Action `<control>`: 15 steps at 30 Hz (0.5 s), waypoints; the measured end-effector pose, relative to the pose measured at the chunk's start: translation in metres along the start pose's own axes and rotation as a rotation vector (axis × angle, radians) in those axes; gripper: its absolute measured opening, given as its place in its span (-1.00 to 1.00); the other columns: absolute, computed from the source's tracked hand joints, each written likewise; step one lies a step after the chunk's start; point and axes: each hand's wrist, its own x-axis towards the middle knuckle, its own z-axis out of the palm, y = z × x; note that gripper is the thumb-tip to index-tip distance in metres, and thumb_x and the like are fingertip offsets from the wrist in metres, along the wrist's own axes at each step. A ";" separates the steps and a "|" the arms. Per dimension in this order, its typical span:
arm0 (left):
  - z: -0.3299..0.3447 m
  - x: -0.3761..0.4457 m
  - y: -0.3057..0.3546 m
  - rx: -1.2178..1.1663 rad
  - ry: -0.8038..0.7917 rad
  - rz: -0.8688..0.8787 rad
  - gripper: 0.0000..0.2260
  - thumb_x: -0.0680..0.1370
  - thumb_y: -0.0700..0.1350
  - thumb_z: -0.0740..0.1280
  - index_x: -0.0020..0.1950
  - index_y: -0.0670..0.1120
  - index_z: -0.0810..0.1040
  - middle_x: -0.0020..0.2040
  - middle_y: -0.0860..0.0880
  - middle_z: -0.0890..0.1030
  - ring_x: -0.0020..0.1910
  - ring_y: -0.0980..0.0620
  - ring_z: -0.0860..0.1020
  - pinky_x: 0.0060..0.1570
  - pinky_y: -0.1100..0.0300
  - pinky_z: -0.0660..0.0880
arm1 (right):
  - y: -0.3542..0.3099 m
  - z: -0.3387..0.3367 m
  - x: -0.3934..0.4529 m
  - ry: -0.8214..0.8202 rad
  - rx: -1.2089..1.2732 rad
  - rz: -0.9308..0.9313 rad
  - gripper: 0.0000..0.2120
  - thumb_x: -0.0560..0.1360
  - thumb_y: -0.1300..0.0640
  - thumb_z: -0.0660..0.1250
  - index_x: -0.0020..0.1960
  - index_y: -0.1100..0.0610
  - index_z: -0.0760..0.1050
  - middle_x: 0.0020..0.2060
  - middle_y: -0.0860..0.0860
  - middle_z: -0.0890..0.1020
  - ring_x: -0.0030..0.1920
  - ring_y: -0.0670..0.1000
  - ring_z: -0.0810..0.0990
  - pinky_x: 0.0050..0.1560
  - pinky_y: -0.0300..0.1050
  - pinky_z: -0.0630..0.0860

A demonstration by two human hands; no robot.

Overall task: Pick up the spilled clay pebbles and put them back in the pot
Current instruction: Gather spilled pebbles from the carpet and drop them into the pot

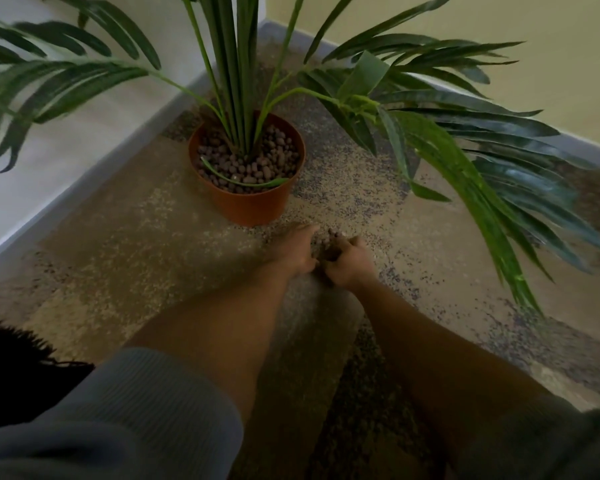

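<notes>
A terracotta-coloured plastic pot (257, 204) stands on the speckled floor, filled with brown clay pebbles (267, 161) around the stems of a palm plant (236, 81). Just in front of the pot, my left hand (293, 252) and my right hand (349, 263) are pressed together, cupped around a small heap of spilled clay pebbles (329, 239). The pebbles show between the fingers of both hands. The picture is blurred, so how many pebbles lie under the palms is hidden.
Long green fronds (465, 168) hang over the floor to the right of my hands and spread to the left at the top. Two walls with grey skirting (84, 188) meet in a corner behind the pot.
</notes>
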 end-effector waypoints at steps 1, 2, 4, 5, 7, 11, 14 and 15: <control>0.001 0.000 0.001 0.009 0.008 -0.005 -0.31 0.48 -0.09 0.45 0.53 0.12 0.21 0.53 -0.03 0.24 0.49 -0.10 0.24 0.36 -0.02 0.31 | -0.001 0.000 0.000 -0.009 -0.046 -0.016 -0.40 0.49 -0.07 0.34 0.47 0.09 0.33 0.31 0.16 0.30 0.28 0.17 0.39 0.27 -0.05 0.41; 0.003 -0.001 0.002 0.014 0.026 -0.011 -0.34 0.49 -0.10 0.44 0.51 0.13 0.24 0.52 -0.04 0.27 0.47 -0.11 0.27 0.33 -0.02 0.33 | -0.001 0.000 0.000 -0.018 -0.087 -0.033 -0.42 0.50 -0.08 0.32 0.48 0.07 0.33 0.33 0.16 0.29 0.30 0.18 0.38 0.30 -0.03 0.39; 0.004 0.000 0.002 -0.006 0.063 -0.025 -0.42 0.49 -0.13 0.42 0.47 0.12 0.33 0.50 -0.04 0.29 0.46 -0.10 0.29 0.34 -0.01 0.33 | -0.003 -0.002 -0.001 -0.025 -0.117 -0.061 -0.46 0.53 -0.05 0.29 0.47 0.05 0.35 0.36 0.16 0.28 0.31 0.18 0.37 0.33 -0.01 0.38; 0.004 0.000 0.002 -0.024 0.076 -0.032 -0.47 0.49 -0.13 0.42 0.44 0.10 0.38 0.49 -0.03 0.30 0.45 -0.09 0.31 0.34 0.00 0.34 | -0.004 -0.002 -0.001 -0.017 -0.107 -0.070 -0.49 0.54 -0.03 0.29 0.46 0.05 0.37 0.37 0.15 0.29 0.30 0.17 0.38 0.31 -0.02 0.39; 0.004 0.000 0.002 -0.053 0.092 -0.042 -0.56 0.47 -0.13 0.45 0.34 0.08 0.48 0.42 -0.01 0.37 0.37 -0.07 0.39 0.29 0.03 0.41 | -0.005 -0.002 -0.003 0.007 -0.041 -0.074 -0.54 0.54 0.01 0.31 0.42 0.06 0.43 0.35 0.11 0.34 0.22 0.08 0.44 0.20 -0.15 0.43; 0.002 -0.004 0.004 -0.098 0.076 -0.043 -0.74 0.46 -0.17 0.44 0.10 0.08 0.58 0.21 -0.01 0.52 0.16 -0.03 0.53 0.19 0.02 0.50 | -0.007 0.000 -0.006 0.005 -0.017 -0.086 -0.52 0.55 0.04 0.31 0.44 0.08 0.41 0.36 0.09 0.41 0.15 0.01 0.49 0.07 -0.24 0.45; 0.002 -0.008 0.004 -0.097 0.070 -0.062 -0.80 0.47 -0.19 0.41 0.00 0.08 0.59 0.14 -0.03 0.58 0.10 -0.04 0.56 0.16 0.00 0.52 | -0.011 -0.001 -0.006 -0.017 -0.073 -0.113 -0.65 0.55 0.06 0.28 0.33 0.05 0.54 0.40 0.16 0.37 0.23 0.13 0.49 0.24 -0.09 0.45; 0.002 -0.008 0.004 -0.099 0.067 -0.070 -0.81 0.47 -0.20 0.41 0.00 0.07 0.60 0.13 -0.03 0.59 0.09 -0.04 0.57 0.16 0.00 0.52 | -0.011 -0.001 -0.005 -0.028 -0.081 -0.113 -0.66 0.55 0.06 0.28 0.30 0.04 0.56 0.38 0.17 0.38 0.22 0.13 0.50 0.23 -0.09 0.46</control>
